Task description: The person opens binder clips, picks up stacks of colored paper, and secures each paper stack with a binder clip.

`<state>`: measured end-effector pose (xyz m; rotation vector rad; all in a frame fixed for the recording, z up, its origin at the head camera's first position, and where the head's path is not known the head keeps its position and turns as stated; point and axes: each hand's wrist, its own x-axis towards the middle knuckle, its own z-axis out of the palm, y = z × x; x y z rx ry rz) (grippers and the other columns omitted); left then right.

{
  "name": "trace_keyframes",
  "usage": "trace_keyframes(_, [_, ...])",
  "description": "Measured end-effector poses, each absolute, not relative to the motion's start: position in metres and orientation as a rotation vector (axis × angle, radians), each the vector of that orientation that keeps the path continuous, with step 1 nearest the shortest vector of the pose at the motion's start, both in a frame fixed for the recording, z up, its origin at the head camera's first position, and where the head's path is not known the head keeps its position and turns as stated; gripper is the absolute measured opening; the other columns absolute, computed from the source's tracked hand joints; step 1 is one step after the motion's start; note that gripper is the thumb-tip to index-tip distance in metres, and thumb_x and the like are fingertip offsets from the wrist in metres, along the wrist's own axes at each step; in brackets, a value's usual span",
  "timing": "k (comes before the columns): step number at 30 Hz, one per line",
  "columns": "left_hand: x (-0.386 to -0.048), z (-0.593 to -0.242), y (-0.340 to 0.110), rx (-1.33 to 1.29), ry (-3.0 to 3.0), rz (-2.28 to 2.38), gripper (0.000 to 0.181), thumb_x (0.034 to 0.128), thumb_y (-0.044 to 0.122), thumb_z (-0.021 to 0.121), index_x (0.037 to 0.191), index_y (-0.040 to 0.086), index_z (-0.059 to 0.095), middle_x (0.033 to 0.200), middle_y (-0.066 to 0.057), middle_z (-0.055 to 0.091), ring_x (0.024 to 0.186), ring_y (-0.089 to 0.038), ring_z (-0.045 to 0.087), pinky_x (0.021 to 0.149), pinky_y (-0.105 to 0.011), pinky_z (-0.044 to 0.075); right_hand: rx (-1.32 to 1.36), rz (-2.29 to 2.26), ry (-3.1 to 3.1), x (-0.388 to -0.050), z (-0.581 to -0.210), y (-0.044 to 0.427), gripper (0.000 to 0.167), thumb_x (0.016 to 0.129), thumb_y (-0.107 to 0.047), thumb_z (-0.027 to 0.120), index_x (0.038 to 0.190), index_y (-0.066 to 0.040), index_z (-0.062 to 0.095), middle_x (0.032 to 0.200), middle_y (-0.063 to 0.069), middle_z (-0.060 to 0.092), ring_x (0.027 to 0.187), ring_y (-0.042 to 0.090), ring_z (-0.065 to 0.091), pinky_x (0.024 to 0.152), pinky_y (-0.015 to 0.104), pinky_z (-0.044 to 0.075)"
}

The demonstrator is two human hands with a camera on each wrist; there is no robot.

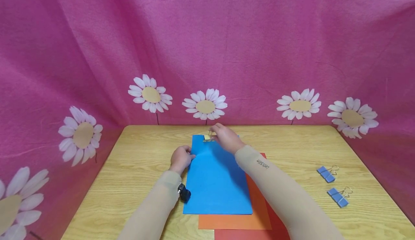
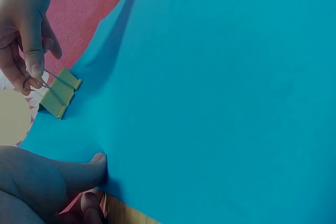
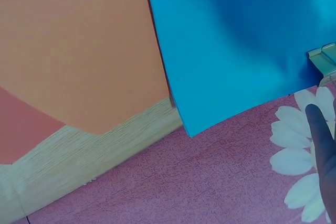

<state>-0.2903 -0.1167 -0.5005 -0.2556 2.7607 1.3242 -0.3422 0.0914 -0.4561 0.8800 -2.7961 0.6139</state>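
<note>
Blue paper [image 1: 217, 186], seemingly more than one sheet, lies at the middle of the table. A yellow binder clip [image 2: 61, 94] sits over its far edge, left of centre. My right hand [image 1: 227, 139] pinches the clip's wire handles between thumb and fingers, as the left wrist view shows. At the paper's left edge, my left hand [image 1: 181, 159] grips with the thumb [image 2: 89, 171] on top and fingers underneath. Only part of the clip [image 3: 325, 60] and a finger of the right hand [image 3: 324, 150] appear in the right wrist view.
Under the blue paper, an orange sheet [image 1: 235, 222] and a red sheet [image 1: 251, 235] stick out toward the front and right. Two blue binder clips [image 1: 326, 174] lie on the wooden table [image 1: 139, 168] at the right. A pink flowered cloth [image 1: 253, 52] hangs behind.
</note>
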Motion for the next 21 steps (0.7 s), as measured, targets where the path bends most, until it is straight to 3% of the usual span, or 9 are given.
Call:
trace_keyframes(13, [-0.2900, -0.5022, -0.1166, -0.262, 2.761, 1.331, 0.015, 0.0983, 0.013, 0.070, 0.111, 0.004, 0.071, 0.106, -0.011, 0.068, 0.096, -0.027, 0.059, 0.085, -0.041, 0.049, 0.895, 0.584, -2.841, -0.3412, -0.4585, 0.0941, 0.047, 0.098, -0.018, 0.072, 0.139, -0.003, 0.057, 0.132, 0.010, 0.060, 0.117, 0.024, 0.066, 0.100, 0.038, 0.056])
trace_keyframes(21, [-0.2895, -0.5011, -0.1156, -0.279, 2.755, 1.332, 0.019, 0.0991, 0.013, 0.069, 0.116, 0.003, 0.071, 0.112, -0.013, 0.068, 0.102, -0.029, 0.059, 0.092, -0.045, 0.050, 0.880, 0.552, -2.834, -0.3389, -0.4591, 0.0962, 0.053, 0.099, -0.023, 0.071, 0.145, -0.004, 0.054, 0.137, 0.012, 0.060, 0.123, 0.027, 0.063, 0.106, 0.040, 0.053])
